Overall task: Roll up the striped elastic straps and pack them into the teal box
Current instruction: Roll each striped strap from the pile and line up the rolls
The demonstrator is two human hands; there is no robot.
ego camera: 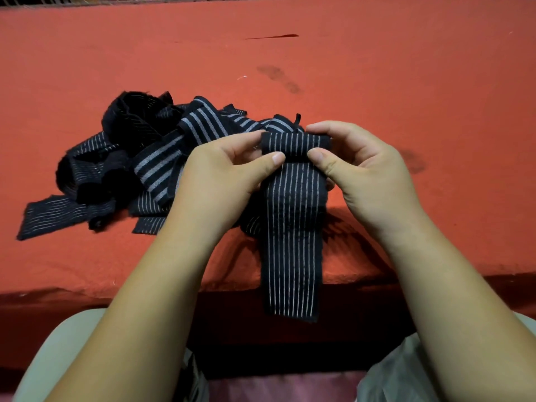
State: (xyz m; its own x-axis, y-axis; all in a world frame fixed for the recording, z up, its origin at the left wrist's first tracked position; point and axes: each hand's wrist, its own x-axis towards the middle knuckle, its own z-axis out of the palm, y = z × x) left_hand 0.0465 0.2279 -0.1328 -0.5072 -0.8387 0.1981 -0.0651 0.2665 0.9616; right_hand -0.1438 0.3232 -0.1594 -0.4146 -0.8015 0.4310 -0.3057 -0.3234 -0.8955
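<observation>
At frame center, the left hand (223, 172) and right hand (365, 169) pinch a striped strap (293, 227) by its rolled top end. Loose straps (121, 163) lie heaped at left on the red table (377, 82).

Strap pile (150, 158) partly behind left hand (220, 175), held strap (293, 227) with rolled-in end hidden, forearms (139, 314) cropped below
</observation>
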